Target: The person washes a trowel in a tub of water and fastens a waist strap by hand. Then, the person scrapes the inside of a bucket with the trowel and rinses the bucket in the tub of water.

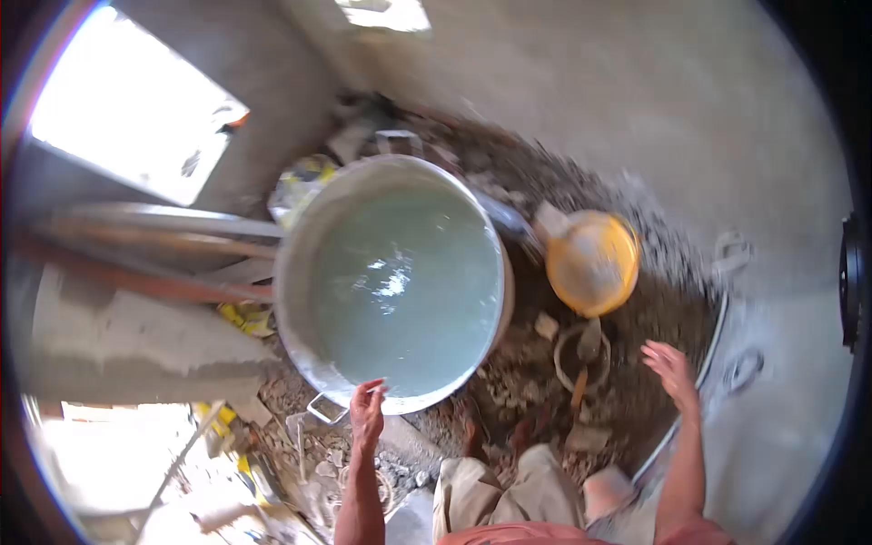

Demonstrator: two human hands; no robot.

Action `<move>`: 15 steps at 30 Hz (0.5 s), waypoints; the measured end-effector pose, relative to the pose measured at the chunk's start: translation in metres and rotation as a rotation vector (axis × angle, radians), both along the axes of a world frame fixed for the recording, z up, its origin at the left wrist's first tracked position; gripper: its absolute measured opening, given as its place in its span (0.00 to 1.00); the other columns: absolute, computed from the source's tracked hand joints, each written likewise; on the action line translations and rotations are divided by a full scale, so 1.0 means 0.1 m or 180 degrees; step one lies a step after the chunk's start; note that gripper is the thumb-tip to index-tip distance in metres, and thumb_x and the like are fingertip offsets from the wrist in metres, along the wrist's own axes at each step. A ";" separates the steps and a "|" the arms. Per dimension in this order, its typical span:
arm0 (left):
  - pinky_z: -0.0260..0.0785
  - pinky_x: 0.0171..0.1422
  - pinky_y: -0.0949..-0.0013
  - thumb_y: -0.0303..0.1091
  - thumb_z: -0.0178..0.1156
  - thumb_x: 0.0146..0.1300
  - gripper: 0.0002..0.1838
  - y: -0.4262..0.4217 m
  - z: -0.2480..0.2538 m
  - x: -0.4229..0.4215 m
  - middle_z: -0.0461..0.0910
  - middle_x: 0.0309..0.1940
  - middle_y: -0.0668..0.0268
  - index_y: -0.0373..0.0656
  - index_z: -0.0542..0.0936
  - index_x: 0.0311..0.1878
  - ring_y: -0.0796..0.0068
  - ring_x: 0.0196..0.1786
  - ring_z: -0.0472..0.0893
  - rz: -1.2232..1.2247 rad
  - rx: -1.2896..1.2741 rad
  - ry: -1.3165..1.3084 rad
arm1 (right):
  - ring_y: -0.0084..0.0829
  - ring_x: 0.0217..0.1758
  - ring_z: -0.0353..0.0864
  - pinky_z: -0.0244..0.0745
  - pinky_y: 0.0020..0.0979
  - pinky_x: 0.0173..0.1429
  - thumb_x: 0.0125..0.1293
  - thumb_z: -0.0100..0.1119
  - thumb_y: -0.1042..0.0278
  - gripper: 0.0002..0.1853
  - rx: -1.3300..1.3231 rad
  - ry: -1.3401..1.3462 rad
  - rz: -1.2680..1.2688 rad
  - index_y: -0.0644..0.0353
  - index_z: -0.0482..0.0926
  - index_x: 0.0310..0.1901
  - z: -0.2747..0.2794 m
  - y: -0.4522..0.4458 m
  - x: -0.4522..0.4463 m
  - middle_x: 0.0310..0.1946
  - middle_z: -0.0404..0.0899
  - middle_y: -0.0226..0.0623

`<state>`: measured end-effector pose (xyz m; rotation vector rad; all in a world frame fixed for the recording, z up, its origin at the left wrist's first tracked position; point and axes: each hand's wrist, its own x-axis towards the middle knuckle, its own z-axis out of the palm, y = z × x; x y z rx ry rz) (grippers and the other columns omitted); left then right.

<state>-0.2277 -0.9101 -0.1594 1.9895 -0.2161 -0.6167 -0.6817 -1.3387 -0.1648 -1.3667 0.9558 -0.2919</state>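
Note:
A large round metal pot (pixel 292 309) with side handles stands in front of me, holding cloudy greenish water (pixel 413 327). My left hand (pixel 367 413) is over the pot's near rim, beside a handle (pixel 328 409); its fingers are loosely bent and nothing shows in them. I cannot tell whether it touches the rim. Off to the right, my right hand (pixel 670 371) hovers with fingers stretched and nothing held. Between it and the pot, a trowel (pixel 589 343) with a wooden handle rests across a small round container (pixel 561 363). Beyond sits a yellow bucket (pixel 629 263) with greyish contents.
Rubble and dirt (pixel 518 386) cover the ground around my feet. Long poles or planks (pixel 163 250) lie against the pot's left side. A plastered wall (pixel 636 100) rises behind and to the right. A thin pale pipe or cable (pixel 716 341) runs along the right wall's base.

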 end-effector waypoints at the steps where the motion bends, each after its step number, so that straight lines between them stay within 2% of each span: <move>1: 0.72 0.52 0.70 0.32 0.56 0.73 0.13 -0.04 0.59 -0.02 0.84 0.43 0.59 0.36 0.77 0.56 0.71 0.47 0.83 -0.0490 -0.0050 0.0164 | 0.35 0.61 0.79 0.75 0.36 0.61 0.75 0.54 0.60 0.22 -0.0270 0.0747 0.0409 0.61 0.72 0.64 1.00 -0.11 0.19 0.62 0.76 0.46; 2: 0.73 0.58 0.68 0.39 0.55 0.74 0.17 0.01 1.08 -0.03 0.82 0.52 0.56 0.37 0.77 0.57 0.68 0.54 0.82 -0.0898 -0.0116 0.0212 | 0.34 0.61 0.79 0.75 0.36 0.59 0.75 0.52 0.57 0.23 -0.0419 0.0569 0.0322 0.59 0.72 0.66 1.72 -0.13 0.28 0.61 0.77 0.44; 3: 0.72 0.63 0.63 0.40 0.55 0.74 0.19 0.10 1.54 -0.04 0.79 0.57 0.55 0.37 0.76 0.60 0.65 0.57 0.81 -0.1181 -0.0308 0.0367 | 0.33 0.61 0.79 0.76 0.36 0.58 0.76 0.50 0.54 0.23 -0.0541 0.0394 0.0213 0.57 0.71 0.67 2.26 -0.12 0.32 0.60 0.78 0.43; 5: 0.71 0.65 0.59 0.43 0.52 0.75 0.21 0.55 1.89 -0.03 0.78 0.59 0.55 0.39 0.74 0.63 0.63 0.58 0.81 -0.1194 -0.0945 0.0429 | 0.31 0.59 0.79 0.78 0.38 0.56 0.76 0.48 0.49 0.26 -0.0945 -0.0404 -0.0109 0.56 0.70 0.68 2.93 0.01 0.27 0.58 0.80 0.39; 6: 0.71 0.64 0.58 0.47 0.51 0.75 0.25 0.83 1.88 -0.02 0.78 0.60 0.55 0.41 0.72 0.66 0.60 0.59 0.80 -0.0820 -0.1675 0.0806 | 0.35 0.59 0.80 0.79 0.40 0.54 0.75 0.48 0.50 0.27 -0.0877 -0.1057 -0.0372 0.56 0.68 0.69 2.98 0.05 0.17 0.59 0.80 0.41; 7: 0.72 0.63 0.54 0.52 0.52 0.73 0.28 0.94 1.75 -0.05 0.78 0.59 0.53 0.41 0.71 0.66 0.55 0.57 0.81 -0.0190 -0.2823 0.1227 | 0.36 0.62 0.77 0.77 0.44 0.56 0.73 0.50 0.51 0.26 -0.1150 -0.1035 -0.0642 0.55 0.70 0.67 2.79 -0.06 0.07 0.62 0.76 0.41; 8: 0.71 0.64 0.51 0.54 0.53 0.71 0.30 1.19 1.49 0.02 0.77 0.60 0.53 0.40 0.71 0.66 0.53 0.56 0.80 0.0735 -0.2609 0.1108 | 0.37 0.65 0.74 0.75 0.47 0.58 0.72 0.52 0.53 0.25 -0.1516 -0.0466 -0.0907 0.55 0.71 0.66 2.45 -0.10 -0.02 0.65 0.71 0.42; 9: 0.69 0.64 0.48 0.55 0.54 0.70 0.32 1.44 1.36 0.08 0.77 0.61 0.52 0.39 0.71 0.66 0.50 0.56 0.80 0.1626 -0.2328 0.0985 | 0.38 0.67 0.71 0.73 0.51 0.60 0.70 0.55 0.54 0.25 -0.2030 0.0811 -0.1025 0.54 0.73 0.65 1.97 -0.12 -0.15 0.68 0.67 0.42; 10: 0.70 0.64 0.49 0.53 0.55 0.70 0.31 1.39 1.44 0.02 0.76 0.61 0.52 0.38 0.70 0.66 0.51 0.55 0.80 0.2109 0.0545 0.0345 | 0.39 0.70 0.67 0.71 0.54 0.62 0.69 0.57 0.56 0.24 -0.2281 0.2718 -0.0864 0.54 0.75 0.64 1.39 -0.05 -0.28 0.71 0.63 0.42; 11: 0.70 0.63 0.51 0.50 0.55 0.71 0.30 1.26 1.49 -0.04 0.76 0.61 0.53 0.38 0.70 0.66 0.52 0.55 0.79 0.2332 0.3397 -0.0324 | 0.40 0.73 0.64 0.69 0.57 0.64 0.67 0.59 0.57 0.23 -0.1907 0.4448 -0.0319 0.53 0.77 0.62 0.99 0.12 -0.36 0.74 0.59 0.43; 12: 0.72 0.60 0.58 0.42 0.57 0.71 0.26 1.82 1.12 -0.06 0.76 0.61 0.53 0.37 0.71 0.66 0.56 0.57 0.79 0.1008 0.3137 -0.2744 | 0.42 0.76 0.61 0.67 0.61 0.66 0.65 0.61 0.59 0.23 -0.1590 0.5300 0.0335 0.52 0.78 0.61 0.82 0.39 -0.34 0.77 0.54 0.43; 13: 0.72 0.60 0.58 0.42 0.57 0.71 0.26 1.98 1.32 -0.02 0.76 0.61 0.53 0.37 0.71 0.66 0.56 0.57 0.79 0.1076 0.3124 -0.2731 | 0.43 0.81 0.49 0.58 0.63 0.72 0.64 0.61 0.60 0.19 -0.2438 0.4172 0.0921 0.48 0.82 0.57 1.34 0.90 -0.19 0.80 0.42 0.37; 14: 0.72 0.60 0.61 0.38 0.57 0.71 0.24 2.00 1.74 0.06 0.76 0.61 0.53 0.37 0.71 0.66 0.59 0.57 0.79 0.0419 0.1160 -0.1299 | 0.46 0.81 0.47 0.55 0.57 0.75 0.64 0.60 0.58 0.20 -0.1887 0.3836 -0.0419 0.47 0.82 0.58 1.17 1.06 0.00 0.81 0.41 0.30; 15: 0.72 0.60 0.63 0.34 0.57 0.71 0.23 2.06 2.20 0.06 0.77 0.61 0.53 0.38 0.71 0.66 0.63 0.58 0.78 -0.0251 -0.0774 0.0167 | 0.51 0.78 0.52 0.56 0.51 0.76 0.66 0.59 0.55 0.22 -0.1567 0.3496 -0.0926 0.50 0.80 0.60 0.70 0.86 -0.03 0.80 0.46 0.38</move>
